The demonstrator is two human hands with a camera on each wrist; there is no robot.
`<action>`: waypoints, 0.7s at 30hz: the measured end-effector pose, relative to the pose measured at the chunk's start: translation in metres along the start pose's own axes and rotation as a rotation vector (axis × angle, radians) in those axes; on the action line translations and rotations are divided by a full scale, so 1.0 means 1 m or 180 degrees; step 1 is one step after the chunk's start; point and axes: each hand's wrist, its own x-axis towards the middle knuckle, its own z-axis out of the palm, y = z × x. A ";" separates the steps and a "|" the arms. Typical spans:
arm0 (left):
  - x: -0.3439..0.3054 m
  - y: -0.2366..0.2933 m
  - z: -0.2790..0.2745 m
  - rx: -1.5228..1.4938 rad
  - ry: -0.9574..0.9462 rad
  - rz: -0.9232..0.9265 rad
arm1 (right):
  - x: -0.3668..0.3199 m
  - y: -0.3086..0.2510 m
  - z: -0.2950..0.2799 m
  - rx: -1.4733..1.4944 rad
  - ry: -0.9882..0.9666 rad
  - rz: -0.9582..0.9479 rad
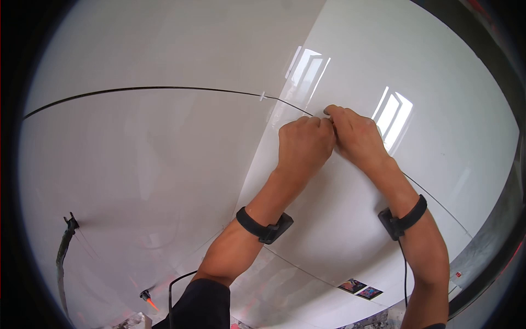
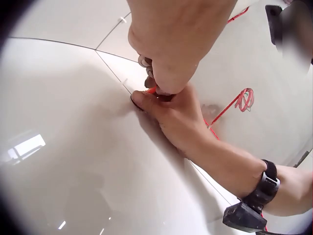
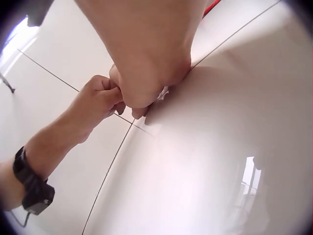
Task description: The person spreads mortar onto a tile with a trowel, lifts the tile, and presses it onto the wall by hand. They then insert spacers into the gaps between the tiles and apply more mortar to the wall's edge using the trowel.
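Observation:
Both hands meet over a thin dark joint between glossy pale tiles (image 1: 181,142). My left hand (image 1: 306,143) has its fingers curled close to the joint. A small orange piece (image 2: 152,90) shows between the hands, mostly hidden by them; the left fingertips pinch at it. My right hand (image 1: 359,134) is bent against the left one, its thumb lying along the joint and its fingers curled at the same spot. Under the right hand peeks a small white plastic piece (image 3: 164,92). I cannot tell which hand bears the orange piece. Each wrist wears a black strap with a camera.
A white cross-shaped spacer (image 1: 262,96) sits in the joint left of the hands. A dark cable (image 1: 61,257) and an orange-tipped item (image 1: 148,298) stick out at lower left. Red wire (image 2: 244,100) hangs coiled on the tile. Two small printed stickers (image 1: 352,285) lie low on it.

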 end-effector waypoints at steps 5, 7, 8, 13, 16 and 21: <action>0.000 0.001 0.006 -0.0039 0.0123 0.0003 | -0.007 -0.010 0.013 -0.0146 0.0367 0.0258; 0.002 0.004 0.005 -0.0064 0.0159 0.0044 | -0.011 -0.011 0.012 -0.0143 0.0506 0.0356; 0.000 0.003 0.001 -0.0084 0.0146 0.0058 | -0.013 -0.014 0.009 -0.0157 0.0502 0.0381; -0.031 -0.041 -0.015 -0.0630 0.0125 -0.0179 | -0.045 -0.045 -0.027 0.0144 0.0708 0.1152; -0.049 -0.056 0.003 -0.0378 -0.0352 0.0107 | -0.098 -0.073 -0.037 0.0438 0.0502 0.1704; -0.037 -0.057 0.022 -0.0287 -0.0457 0.0291 | -0.178 -0.131 -0.054 0.0768 0.0261 0.1946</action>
